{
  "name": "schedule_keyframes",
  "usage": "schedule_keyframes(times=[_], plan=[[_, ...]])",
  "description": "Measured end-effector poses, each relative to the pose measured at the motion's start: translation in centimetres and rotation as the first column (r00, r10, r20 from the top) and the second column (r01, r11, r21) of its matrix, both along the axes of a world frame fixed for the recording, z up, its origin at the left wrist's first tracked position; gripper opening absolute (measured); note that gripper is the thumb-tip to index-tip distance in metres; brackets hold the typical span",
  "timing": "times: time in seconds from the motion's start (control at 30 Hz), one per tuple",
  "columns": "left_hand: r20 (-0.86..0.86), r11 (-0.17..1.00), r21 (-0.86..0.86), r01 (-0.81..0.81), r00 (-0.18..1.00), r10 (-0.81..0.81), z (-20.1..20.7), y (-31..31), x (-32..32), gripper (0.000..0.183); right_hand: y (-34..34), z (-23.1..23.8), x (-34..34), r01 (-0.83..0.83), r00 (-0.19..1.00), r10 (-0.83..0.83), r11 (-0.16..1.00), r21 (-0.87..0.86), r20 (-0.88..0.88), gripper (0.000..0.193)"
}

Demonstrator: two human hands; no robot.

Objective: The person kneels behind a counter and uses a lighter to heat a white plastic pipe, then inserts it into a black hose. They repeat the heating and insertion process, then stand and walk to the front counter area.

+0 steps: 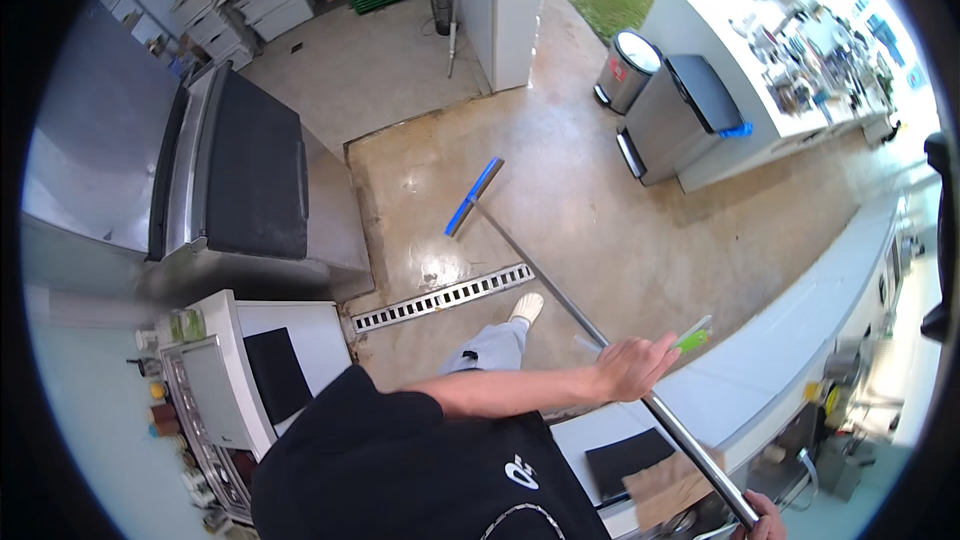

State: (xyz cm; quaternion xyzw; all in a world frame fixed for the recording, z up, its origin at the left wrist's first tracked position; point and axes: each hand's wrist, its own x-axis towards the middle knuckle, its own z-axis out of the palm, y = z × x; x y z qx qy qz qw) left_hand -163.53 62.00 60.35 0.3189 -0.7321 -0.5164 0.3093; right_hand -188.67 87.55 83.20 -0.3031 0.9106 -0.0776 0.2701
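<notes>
A floor squeegee with a long metal pole (545, 285) slants across the view, its blue head (474, 197) resting on the wet-looking floor beyond a drain grate (445, 298). My left hand (632, 368) is closed round the middle of the pole, the arm reaching across my body. At the lower right my right hand (765, 518), partly cut off by the view's edge, grips the pole's upper end. A bright green piece (692, 340) with a clear strip shows beside my left fingers; I cannot tell whether they hold it.
A steel bin (668, 130) and a round bin (628, 70) stand by a white counter (735, 155) at the far right. To the left is a steel appliance with a dark lid (255, 165). A long white counter (770, 350) runs along my right. My shoe (527, 308) is near the grate.
</notes>
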Motion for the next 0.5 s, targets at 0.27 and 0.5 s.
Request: schedule_keyframes(times=[0.27,0.5], plan=[[-0.155,0.968,-0.171,-0.185,0.975,0.159,3.1,-16.6,-4.6,0.031,-18.8,0.9,-4.2,-0.092,0.991,0.041,0.893,-0.44,-0.124,0.036],[-0.241,0.95,-0.194,-0.246,0.95,0.197,-2.3,-30.4,-4.6,0.036,-37.5,-2.4,-6.4,-0.248,0.968,0.186,0.647,-0.721,-0.167,0.035]])
